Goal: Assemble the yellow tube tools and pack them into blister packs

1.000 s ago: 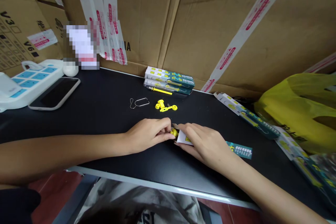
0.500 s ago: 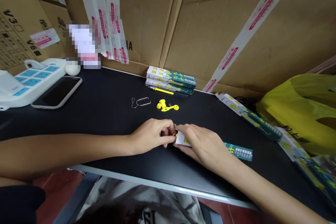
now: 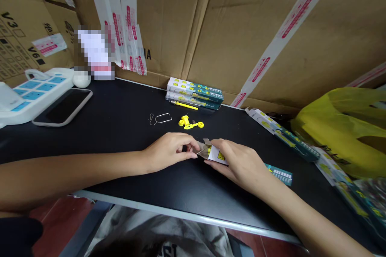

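Around a long white and teal printed box (image 3: 216,156), the fingers of my right hand (image 3: 241,164) are closed; its teal end sticks out on the far side of the hand. My left hand (image 3: 169,153) pinches a clear plastic bag (image 3: 204,150) that comes partway out of the box's open end. A thin metal wire and something yellow show through the bag. Beyond my hands lie loose yellow plastic parts (image 3: 190,126) with a small spring (image 3: 194,121), and two bent wire pieces (image 3: 163,118). A yellow rod (image 3: 185,105) rests farther back.
Stacked boxes (image 3: 196,92) stand against the cardboard wall (image 3: 169,20). More boxes (image 3: 283,134) lie at right, beside a yellow plastic bag (image 3: 337,128). At left are a phone (image 3: 63,106) and a white power strip (image 3: 39,88). The black table's front edge (image 3: 181,215) is near me.
My left hand has drawn the clear bag leftward out of the box's open end, so more of it shows. My right hand with the box has shifted slightly right.
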A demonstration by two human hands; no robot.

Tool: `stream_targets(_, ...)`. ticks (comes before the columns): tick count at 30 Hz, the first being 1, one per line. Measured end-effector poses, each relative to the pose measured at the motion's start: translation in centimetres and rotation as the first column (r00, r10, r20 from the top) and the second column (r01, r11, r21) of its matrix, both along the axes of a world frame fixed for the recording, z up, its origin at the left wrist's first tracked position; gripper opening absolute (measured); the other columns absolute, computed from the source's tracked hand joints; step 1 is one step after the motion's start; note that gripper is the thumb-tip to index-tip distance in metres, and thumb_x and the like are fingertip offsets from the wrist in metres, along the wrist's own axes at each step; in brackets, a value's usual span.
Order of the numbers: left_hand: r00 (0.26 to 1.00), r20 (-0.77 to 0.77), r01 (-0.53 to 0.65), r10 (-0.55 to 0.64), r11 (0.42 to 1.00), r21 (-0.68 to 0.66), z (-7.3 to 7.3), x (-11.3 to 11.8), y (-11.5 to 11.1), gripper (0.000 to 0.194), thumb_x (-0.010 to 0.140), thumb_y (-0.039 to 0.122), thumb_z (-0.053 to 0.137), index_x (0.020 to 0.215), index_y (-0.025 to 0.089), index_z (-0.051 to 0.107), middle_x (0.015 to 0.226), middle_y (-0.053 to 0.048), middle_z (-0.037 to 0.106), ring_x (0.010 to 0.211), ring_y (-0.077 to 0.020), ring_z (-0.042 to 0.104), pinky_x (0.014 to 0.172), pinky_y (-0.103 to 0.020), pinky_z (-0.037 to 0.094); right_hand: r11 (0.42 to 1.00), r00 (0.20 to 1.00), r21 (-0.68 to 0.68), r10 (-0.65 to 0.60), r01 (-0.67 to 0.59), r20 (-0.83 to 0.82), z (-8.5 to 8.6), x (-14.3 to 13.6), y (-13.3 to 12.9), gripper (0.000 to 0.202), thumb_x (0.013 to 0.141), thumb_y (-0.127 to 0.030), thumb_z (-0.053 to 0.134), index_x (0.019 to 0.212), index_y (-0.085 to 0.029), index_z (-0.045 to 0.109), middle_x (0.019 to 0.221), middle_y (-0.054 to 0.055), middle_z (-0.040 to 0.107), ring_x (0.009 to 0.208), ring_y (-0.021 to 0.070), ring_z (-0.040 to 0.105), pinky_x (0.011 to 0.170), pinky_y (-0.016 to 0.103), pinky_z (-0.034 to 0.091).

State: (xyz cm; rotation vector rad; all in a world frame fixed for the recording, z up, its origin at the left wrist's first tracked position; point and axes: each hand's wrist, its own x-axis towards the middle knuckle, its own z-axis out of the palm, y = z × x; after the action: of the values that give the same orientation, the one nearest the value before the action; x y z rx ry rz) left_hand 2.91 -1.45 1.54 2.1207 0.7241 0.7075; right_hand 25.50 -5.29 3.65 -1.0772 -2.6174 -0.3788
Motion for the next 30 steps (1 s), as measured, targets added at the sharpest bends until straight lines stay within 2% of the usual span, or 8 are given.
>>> stream_targets(3, 0.997, -0.030, 0.078, -0.076, 0.991, 0.104, 0.0, 0.0, 0.1, 0.016, 0.088, 0.027, 0.056, 0.096, 0.017, 0.065, 0.085, -0.001, 0.061, 0.071, -0.0095, 0.054, 0.065, -0.021, 0.041, 0.999, 1.000, -0.035, 0.030, -0.030, 0.000, 0.0, -0.3, -0.2, 0.028, 0.094, -0.040, 0.042, 0.107, -0.015, 0.047, 0.086, 0.010, 0.068, 0.072, 0.0216, 0.067, 0.058, 0.030, 0.052)
stream_targets(8, 0.982, -0.077, 0.183, -0.171, 0.962, 0.204, -0.2, 0.2, 0.0, 0.020, 0.092, 0.029, 0.049, 0.095, 0.016, 0.065, 0.086, -0.003, 0.063, 0.076, -0.0113, 0.058, 0.071, -0.021, 0.043, 0.993, 0.996, -0.080, 0.093, -0.093, 0.003, 0.0, -0.8, -0.8, 0.025, 0.094, -0.036, 0.042, 0.106, -0.015, 0.047, 0.085, 0.010, 0.067, 0.071, 0.0206, 0.066, 0.058, 0.030, 0.051)
stream_targets(16, 0.989, -0.147, 0.083, -0.017, 0.887, 0.455, -0.6, 0.3, -0.9, 0.026, 0.093, 0.028, 0.046, 0.088, 0.017, 0.069, 0.086, -0.003, 0.059, 0.074, -0.0112, 0.057, 0.068, -0.021, 0.043, 0.994, 0.995, -0.069, 0.088, -0.085, 0.037, -0.6, -1.1, -1.2, 0.025, 0.094, -0.035, 0.042, 0.106, -0.013, 0.047, 0.086, 0.011, 0.066, 0.072, 0.0217, 0.066, 0.057, 0.031, 0.051)
stream_targets(20, 0.987, -0.163, 0.095, -0.017, 0.870, 0.483, -0.8, 0.2, -1.0, 0.027, 0.094, 0.027, 0.044, 0.087, 0.018, 0.068, 0.085, -0.002, 0.060, 0.074, -0.0108, 0.058, 0.067, -0.021, 0.043, 0.995, 0.996, -0.058, 0.079, -0.077, 0.041, -0.8, -1.2, -1.1, 0.024, 0.094, -0.033, 0.044, 0.106, -0.013, 0.048, 0.085, 0.010, 0.066, 0.071, 0.0213, 0.066, 0.057, 0.031, 0.050)
stream_targets(26, 0.985, -0.171, 0.101, -0.009, 0.835, 0.541, -0.1, 0.0, -1.1, 0.029, 0.095, 0.031, 0.042, 0.086, 0.017, 0.065, 0.085, -0.003, 0.064, 0.078, -0.0127, 0.059, 0.074, -0.023, 0.044, 0.996, 0.998, -0.066, 0.057, -0.055, 0.040, -0.4, -1.0, -1.0, 0.027, 0.093, -0.036, 0.045, 0.110, -0.014, 0.048, 0.086, 0.009, 0.066, 0.073, 0.0205, 0.065, 0.060, 0.030, 0.050)
stream_targets(30, 0.989, -0.146, 0.107, -0.040, 0.865, 0.490, -0.1, 0.2, -1.1, 0.026, 0.095, 0.029, 0.043, 0.083, 0.016, 0.062, 0.081, -0.002, 0.062, 0.074, -0.0124, 0.057, 0.070, -0.022, 0.042, 0.996, 0.997, -0.066, 0.060, -0.057, 0.043, -0.3, -1.0, -1.0, 0.026, 0.094, -0.035, 0.044, 0.110, -0.014, 0.047, 0.084, 0.008, 0.065, 0.072, 0.0199, 0.064, 0.059, 0.030, 0.049)
